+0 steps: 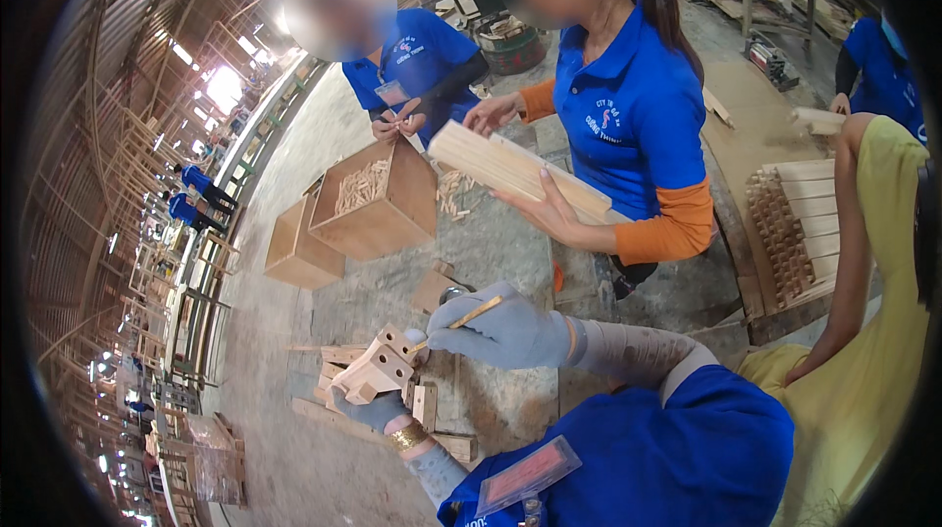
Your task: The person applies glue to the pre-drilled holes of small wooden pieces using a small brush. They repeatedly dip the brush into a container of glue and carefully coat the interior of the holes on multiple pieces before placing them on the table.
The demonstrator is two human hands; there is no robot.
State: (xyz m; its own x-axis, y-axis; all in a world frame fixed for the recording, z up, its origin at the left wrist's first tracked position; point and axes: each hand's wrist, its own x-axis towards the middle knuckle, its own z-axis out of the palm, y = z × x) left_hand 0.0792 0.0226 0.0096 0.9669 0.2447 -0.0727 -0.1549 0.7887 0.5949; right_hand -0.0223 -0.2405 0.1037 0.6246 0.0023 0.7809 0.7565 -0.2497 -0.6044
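Observation:
My gloved left hand (373, 411) is closed around a pale wooden block (381, 366) with several round holes drilled in its end, held tilted. In my gloved right hand (505, 329), pinched between the fingers, is a thin yellow-brown stick (479, 313). Its lower tip is at the block's holed end; whether it is a brush or a plain stick I cannot make out. Beneath and around my left hand lie more wooden pieces (425, 405), some with holes. Just beyond my right hand is a dark round container (453, 293), partly hidden by the glove.
Across from me a co-worker (628, 115) holds long pale boards (520, 169). Another co-worker (402, 56) handles small pieces above a wooden box (378, 203) of dowels. Stacked wood (795, 223) lies at right, near a person in yellow (863, 360) close beside me.

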